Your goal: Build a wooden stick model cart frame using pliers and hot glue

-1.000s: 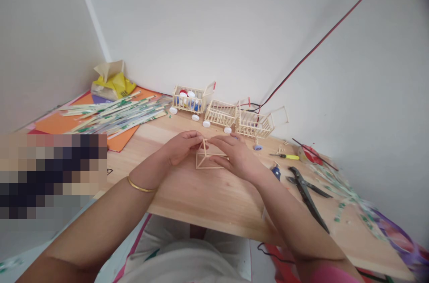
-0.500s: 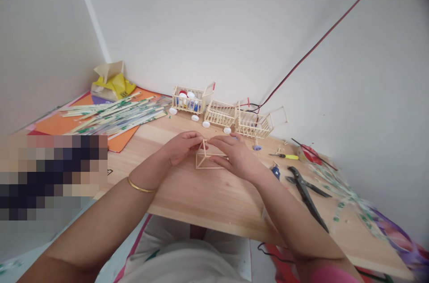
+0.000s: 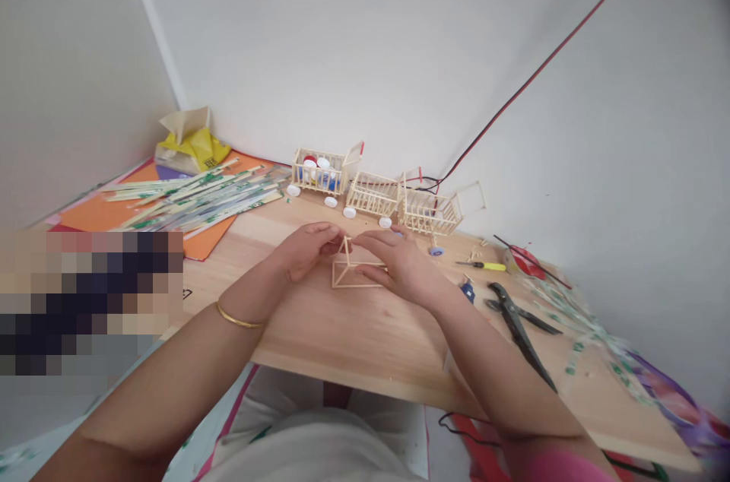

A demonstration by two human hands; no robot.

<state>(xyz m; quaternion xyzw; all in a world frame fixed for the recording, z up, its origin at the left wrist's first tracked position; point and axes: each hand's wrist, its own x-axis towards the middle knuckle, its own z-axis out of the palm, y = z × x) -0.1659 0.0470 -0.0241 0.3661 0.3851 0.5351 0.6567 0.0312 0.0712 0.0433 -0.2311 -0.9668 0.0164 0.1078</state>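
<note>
A small frame of thin wooden sticks stands on the table between my hands, with slanted sticks meeting at a raised corner. My left hand is closed in a pinch beside that corner, its lower fingers partly hidden. From the right, my right hand reaches over the frame with fingers stretched out and thumb apart. Its index fingertip is by the raised corner, and its thumb lies near the base sticks. The frame's right end is hidden behind this hand.
Behind my hands stand miniature stick carts, one holding small bottles. Wrapped sticks lie on orange sheets at left. To the right are a blue bottle, yellow-handled screwdriver, black cutters and plastic wrappers.
My left fingers have drawn back slightly from the raised corner. My right hand stays over the frame. The view has shifted a little.
</note>
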